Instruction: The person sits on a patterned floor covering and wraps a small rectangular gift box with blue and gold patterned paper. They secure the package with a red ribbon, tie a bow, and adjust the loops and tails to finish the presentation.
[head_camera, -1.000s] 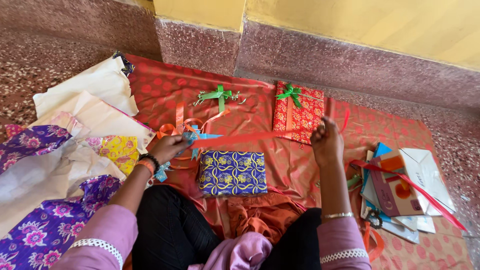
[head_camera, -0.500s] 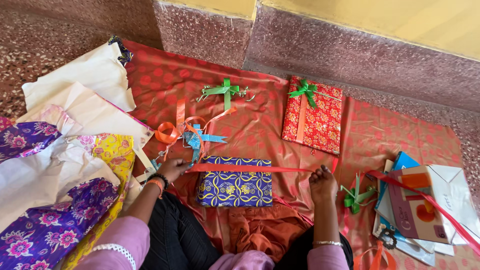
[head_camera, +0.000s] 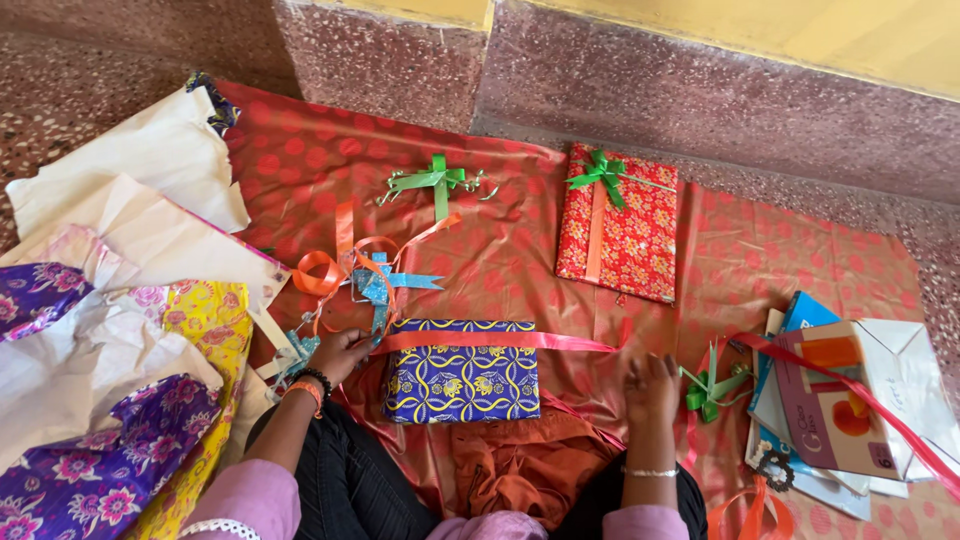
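A red ribbon (head_camera: 500, 341) lies stretched across the top edge of a blue-and-yellow patterned gift box (head_camera: 462, 384) at lower centre of the frame, lower than a second ago, when it was held taut in the air above the box. The left hand (head_camera: 340, 352), then raised, now sits at the box's left corner, its fingers closed on the ribbon's end; the right hand (head_camera: 651, 385) has dropped from chest height to the sheet right of the box, fingers curled, and whether it grips the ribbon's far end cannot be told through the blur. Everything rests on a glossy red wrapping sheet (head_camera: 780, 250) with paler dots, spread over a speckled maroon stone floor (head_camera: 60, 110) that meets a raised stone ledge (head_camera: 700, 100) and a yellow wall (head_camera: 800, 30) along the top of the frame. At upper centre-right lies a flat red floral parcel (head_camera: 625, 235) tied with an orange band and a green bow (head_camera: 600, 170); a loose green ribbon bow (head_camera: 435, 182) lies left of it, and curled orange and blue ribbons (head_camera: 355, 270) sit just above the left hand. Crumpled purple floral, yellow and plain white papers (head_camera: 120, 330) are heaped at left. At right, a stack of cards and envelopes (head_camera: 850, 400) is crossed by another red ribbon strand, with a small green bow (head_camera: 710, 385) beside the right hand.
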